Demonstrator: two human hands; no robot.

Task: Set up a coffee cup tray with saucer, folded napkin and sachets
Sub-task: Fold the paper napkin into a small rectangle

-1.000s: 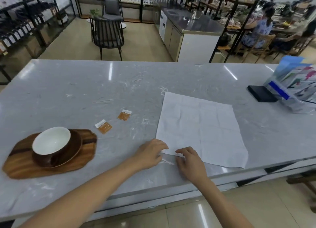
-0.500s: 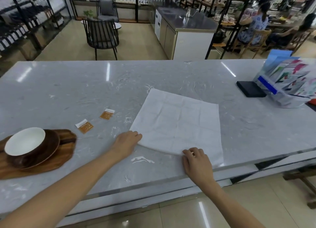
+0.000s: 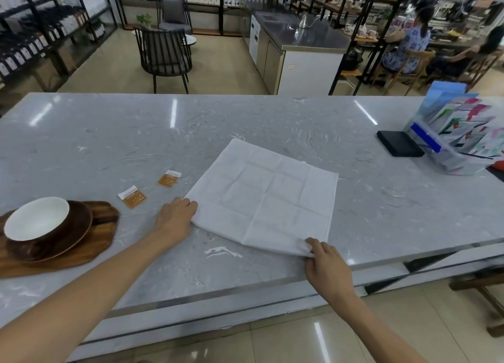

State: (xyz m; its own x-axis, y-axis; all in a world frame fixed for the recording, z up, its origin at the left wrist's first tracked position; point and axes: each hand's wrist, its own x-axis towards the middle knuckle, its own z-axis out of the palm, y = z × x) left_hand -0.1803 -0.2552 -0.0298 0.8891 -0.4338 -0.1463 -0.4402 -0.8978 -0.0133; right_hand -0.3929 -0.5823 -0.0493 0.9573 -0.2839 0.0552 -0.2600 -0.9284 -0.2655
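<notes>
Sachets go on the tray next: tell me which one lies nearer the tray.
The sachet beside the wooden tray, white strip upper-left. The other sachet lies farther off, toward the napkin.

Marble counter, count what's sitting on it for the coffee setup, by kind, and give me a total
Wooden tray: 1
Saucer: 1
Cup: 1
Napkin: 1, unfolded, flat
Sachets: 2, both on the counter beside the tray
Total: 6

Hands (image 3: pixel 326 264) at napkin (image 3: pixel 268 196) corners
</notes>
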